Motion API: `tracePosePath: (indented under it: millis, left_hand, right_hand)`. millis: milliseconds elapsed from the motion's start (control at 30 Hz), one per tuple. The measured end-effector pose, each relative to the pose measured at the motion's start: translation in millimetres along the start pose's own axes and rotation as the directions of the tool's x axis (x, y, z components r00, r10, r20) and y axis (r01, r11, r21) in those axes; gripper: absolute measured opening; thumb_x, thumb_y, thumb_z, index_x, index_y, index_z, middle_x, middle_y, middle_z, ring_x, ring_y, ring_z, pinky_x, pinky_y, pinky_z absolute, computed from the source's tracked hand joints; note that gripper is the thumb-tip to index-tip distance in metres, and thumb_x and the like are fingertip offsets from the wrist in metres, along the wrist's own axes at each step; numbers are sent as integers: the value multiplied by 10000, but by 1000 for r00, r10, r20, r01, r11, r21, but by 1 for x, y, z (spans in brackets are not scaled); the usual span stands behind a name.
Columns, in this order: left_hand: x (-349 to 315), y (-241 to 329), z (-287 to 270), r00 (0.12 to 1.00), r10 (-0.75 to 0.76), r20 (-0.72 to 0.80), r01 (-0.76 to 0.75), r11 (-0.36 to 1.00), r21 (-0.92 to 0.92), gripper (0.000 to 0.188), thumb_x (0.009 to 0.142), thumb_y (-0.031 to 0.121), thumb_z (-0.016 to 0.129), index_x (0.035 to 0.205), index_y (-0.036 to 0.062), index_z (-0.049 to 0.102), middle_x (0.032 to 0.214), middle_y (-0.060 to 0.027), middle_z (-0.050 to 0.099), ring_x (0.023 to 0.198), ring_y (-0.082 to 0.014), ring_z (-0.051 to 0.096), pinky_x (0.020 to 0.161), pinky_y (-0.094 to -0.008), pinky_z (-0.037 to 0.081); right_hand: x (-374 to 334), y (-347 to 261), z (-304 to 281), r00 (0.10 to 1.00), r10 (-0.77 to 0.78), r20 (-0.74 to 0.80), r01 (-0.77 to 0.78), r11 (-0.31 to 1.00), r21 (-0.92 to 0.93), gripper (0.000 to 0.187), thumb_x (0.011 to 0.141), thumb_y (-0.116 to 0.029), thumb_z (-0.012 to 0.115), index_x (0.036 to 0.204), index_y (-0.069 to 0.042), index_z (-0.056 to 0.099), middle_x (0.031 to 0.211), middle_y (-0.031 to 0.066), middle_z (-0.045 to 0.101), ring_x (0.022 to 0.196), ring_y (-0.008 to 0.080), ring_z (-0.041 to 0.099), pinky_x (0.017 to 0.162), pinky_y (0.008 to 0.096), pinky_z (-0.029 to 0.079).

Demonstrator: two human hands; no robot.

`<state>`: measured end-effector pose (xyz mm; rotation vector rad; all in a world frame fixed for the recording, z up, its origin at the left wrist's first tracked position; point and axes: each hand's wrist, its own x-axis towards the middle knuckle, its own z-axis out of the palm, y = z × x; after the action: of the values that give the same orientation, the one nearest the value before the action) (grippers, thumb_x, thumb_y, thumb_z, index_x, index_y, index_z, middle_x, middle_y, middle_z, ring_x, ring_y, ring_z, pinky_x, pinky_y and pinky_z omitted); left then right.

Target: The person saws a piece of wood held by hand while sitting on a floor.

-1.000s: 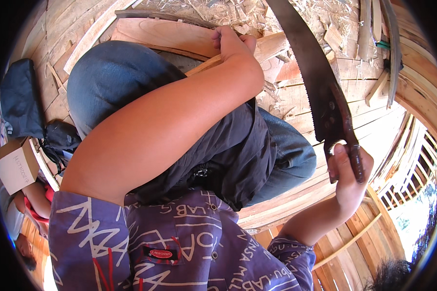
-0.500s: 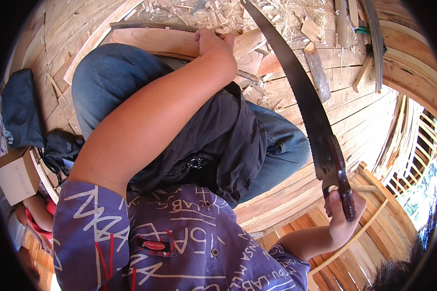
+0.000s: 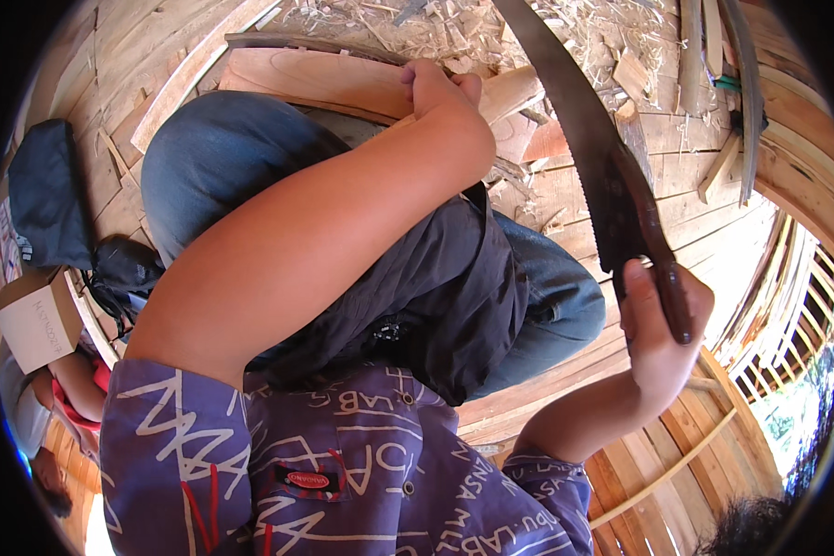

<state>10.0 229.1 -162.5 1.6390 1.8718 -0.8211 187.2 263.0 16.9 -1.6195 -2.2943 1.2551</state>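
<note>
My right hand [image 3: 663,310] is wrapped round the dark handle of a handsaw [image 3: 574,120]. Its long, curved, toothed blade points away from me, its tip cut off by the top edge of the view. The teeth face left, apart from the wood. Stretched across my lap, my left arm ends in my left hand [image 3: 440,88], closed on a pale wooden board [image 3: 315,79] that lies beyond my knees. Part of the board's right end [image 3: 514,93] shows past the hand; my fingertips are partly hidden.
Wood shavings and offcuts [image 3: 632,74] litter the plank floor [image 3: 565,199]. Long timbers [image 3: 746,102] stand at the far right. A dark bag [image 3: 46,195] and a cardboard box [image 3: 42,324] are at the left, near another person [image 3: 79,385]. A curved plank wall [image 3: 676,473] rises at lower right.
My right hand has moved the saw forward and a little to the right, its handle now farther from me. The left hand stays on the board, and the view has shifted slightly.
</note>
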Motion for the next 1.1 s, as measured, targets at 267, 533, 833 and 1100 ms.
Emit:
tracePosePath:
  millis: [267,533,833,1100]
  left_hand:
    - [-4,-1,4,993,-103,-53,95,987,-132,789,870,645,444,1286,-26,419,1108,-115,607,934,-283,622,863,-485,348]
    - [7,4,6,987,-148,-58,138,980,-145,836,824,696,473,1273,-5,398,1102,-96,624,944,-266,631,862,-479,344]
    - [-14,-2,0,966,-200,-161,160,959,-232,830,741,698,597,1186,9,470,1006,-111,669,929,-275,620,855,-408,378]
    - [-14,-5,-2,970,-193,-149,136,935,-327,833,751,708,575,1150,-18,484,1030,-158,660,989,-313,606,896,-378,364]
  right_hand:
    - [28,18,23,999,13,30,-15,999,49,258,822,-121,710,651,-29,540,544,-67,420,522,23,325,469,224,234]
    - [-54,30,-39,995,97,-22,-98,994,-56,313,821,-202,723,639,-18,548,526,-45,445,504,33,351,460,227,245]
    - [-121,45,-77,987,91,-136,-94,995,-17,357,815,-221,702,589,-6,528,484,-26,441,457,42,361,433,234,237]
    - [-96,30,-81,991,97,-88,-97,995,6,362,815,-175,701,565,-8,499,482,-42,407,481,34,326,440,242,211]
